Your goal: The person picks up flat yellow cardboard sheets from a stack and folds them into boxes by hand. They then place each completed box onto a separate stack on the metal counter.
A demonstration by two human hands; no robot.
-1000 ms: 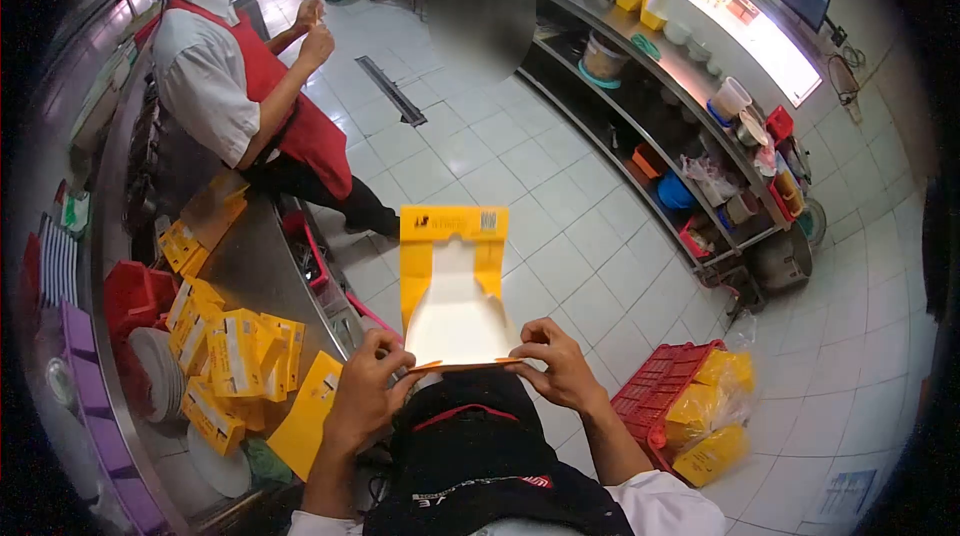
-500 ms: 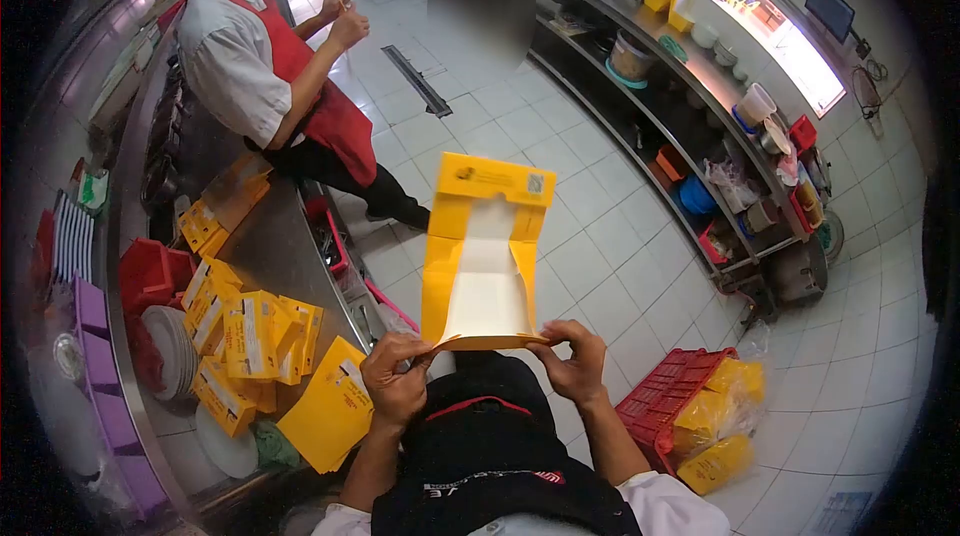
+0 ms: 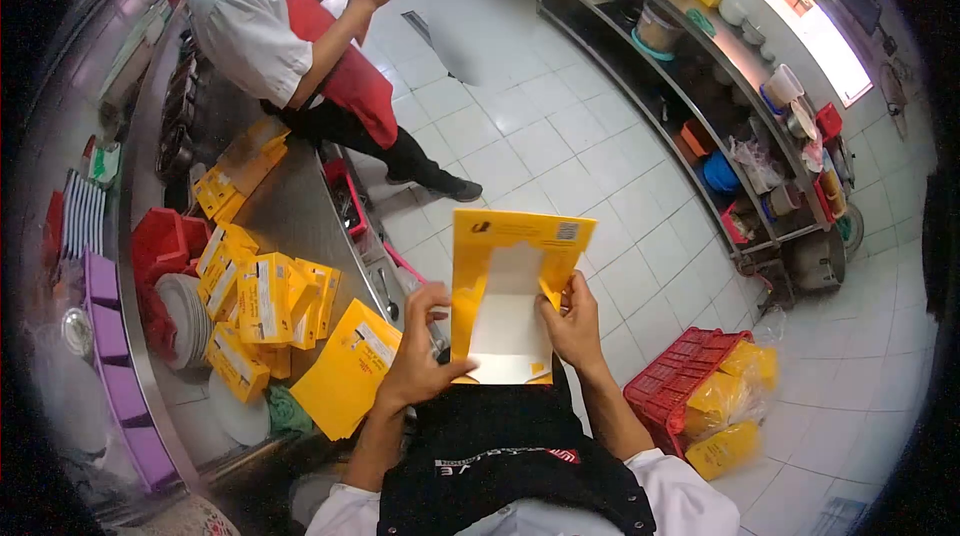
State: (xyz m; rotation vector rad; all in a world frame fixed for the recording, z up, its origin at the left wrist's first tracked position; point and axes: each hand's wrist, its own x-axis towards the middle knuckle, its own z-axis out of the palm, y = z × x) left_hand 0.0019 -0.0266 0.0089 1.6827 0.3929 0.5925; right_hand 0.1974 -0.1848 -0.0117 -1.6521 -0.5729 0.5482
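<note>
A partly folded yellow cardboard box [image 3: 508,321], white inside, is held up in front of my apron. Its far panel stands raised, with small print and a square code on it. My right hand [image 3: 575,328] grips the right side wall, thumb inside and fingers outside. My left hand [image 3: 425,351] is at the box's left side, thumb against the near left corner, fingers apart and off the cardboard. Left of it, flat yellow box blanks [image 3: 345,371] lie stacked on the metal counter. Several folded yellow boxes [image 3: 265,301] are piled beyond them.
White plates [image 3: 183,316], a red bin [image 3: 165,241] and purple containers [image 3: 115,371] line the left side. A co-worker in a red apron [image 3: 350,86] stands ahead left. Metal shelves [image 3: 690,126] run along the right, and a red crate [image 3: 680,386] with bagged yellow packs sits on the floor.
The box's near end has folded up. My right hand has moved from the near corner to the right wall; my left fingers have come off the near corner. The view has shifted slightly.
</note>
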